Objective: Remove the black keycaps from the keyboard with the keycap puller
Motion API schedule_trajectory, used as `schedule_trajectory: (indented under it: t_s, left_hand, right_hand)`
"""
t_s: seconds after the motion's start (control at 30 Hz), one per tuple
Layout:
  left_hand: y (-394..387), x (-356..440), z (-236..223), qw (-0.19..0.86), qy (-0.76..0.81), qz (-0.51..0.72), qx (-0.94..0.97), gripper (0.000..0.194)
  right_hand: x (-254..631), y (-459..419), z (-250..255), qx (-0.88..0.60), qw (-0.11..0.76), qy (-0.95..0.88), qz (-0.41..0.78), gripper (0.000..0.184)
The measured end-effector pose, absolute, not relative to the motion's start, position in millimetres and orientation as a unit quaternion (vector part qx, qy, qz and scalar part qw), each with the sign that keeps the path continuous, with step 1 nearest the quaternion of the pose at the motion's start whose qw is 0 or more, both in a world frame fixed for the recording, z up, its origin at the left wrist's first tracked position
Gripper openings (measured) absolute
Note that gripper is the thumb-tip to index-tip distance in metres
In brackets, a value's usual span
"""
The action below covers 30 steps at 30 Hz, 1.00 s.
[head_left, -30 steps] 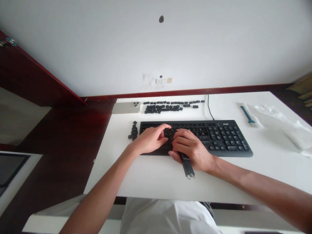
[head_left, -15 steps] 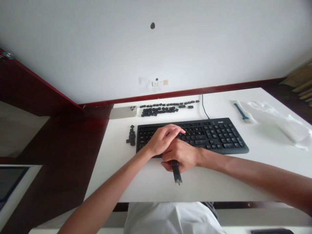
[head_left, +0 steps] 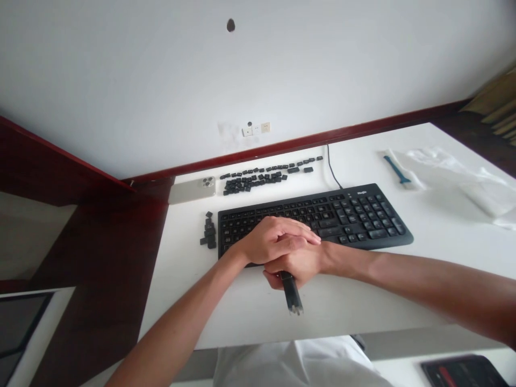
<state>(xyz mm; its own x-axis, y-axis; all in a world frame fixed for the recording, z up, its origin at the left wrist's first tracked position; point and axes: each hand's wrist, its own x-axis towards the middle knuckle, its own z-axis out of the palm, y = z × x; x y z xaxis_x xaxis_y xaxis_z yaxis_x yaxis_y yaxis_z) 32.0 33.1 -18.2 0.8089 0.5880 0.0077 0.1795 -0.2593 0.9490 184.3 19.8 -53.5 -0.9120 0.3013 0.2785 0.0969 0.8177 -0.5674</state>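
Black tool [head_left: 292, 295] gripped in right hand [head_left: 300, 264]; metal-tipped end projected toward near edge of table [head_left: 237, 312]. Left hand [head_left: 277, 236] laid across back of right hand; whether its fingers are closed cannot be told. Keyboard [head_left: 328, 215] placed on table, partly covered by both hands. Loose keycaps [head_left: 233, 184] laid out beyond keyboard, beside phone [head_left: 189, 191]; smaller keycap group [head_left: 209, 233] placed just left of keyboard.

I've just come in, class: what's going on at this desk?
A person's right hand grips a dark tool at the near edge of a black keyboard, and the left hand lies over the right. Loose keycaps lie in rows behind the keyboard, with a small cluster to its left.
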Motion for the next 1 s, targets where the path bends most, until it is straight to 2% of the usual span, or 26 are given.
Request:
schedule_trajectory:
  t_s: [0.23,0.67,0.8,1.0]
  left_hand:
    - [32.7,31.6,-19.3,0.546,0.239,0.204,0.777,0.053]
    - [32.3,31.7,-25.8,0.549,0.211,0.27,0.763,0.05]
    - [31.0,32.5,-25.2,0.533,0.213,0.269,0.774,0.056]
    - [32.6,32.2,-28.2,0.52,0.212,0.261,0.785,0.054]
  right_hand:
    - [181.5,21.8,-52.8,-0.022,0.237,-0.938,0.251,0.022]
    - [177.6,17.8,-60.0,-0.039,0.345,-0.928,0.136,0.025]
    - [178.4,17.5,-68.0,-0.035,0.323,-0.939,0.108,0.025]
    - [182.1,17.6,-73.5,-0.03,0.257,-0.957,0.133,0.022]
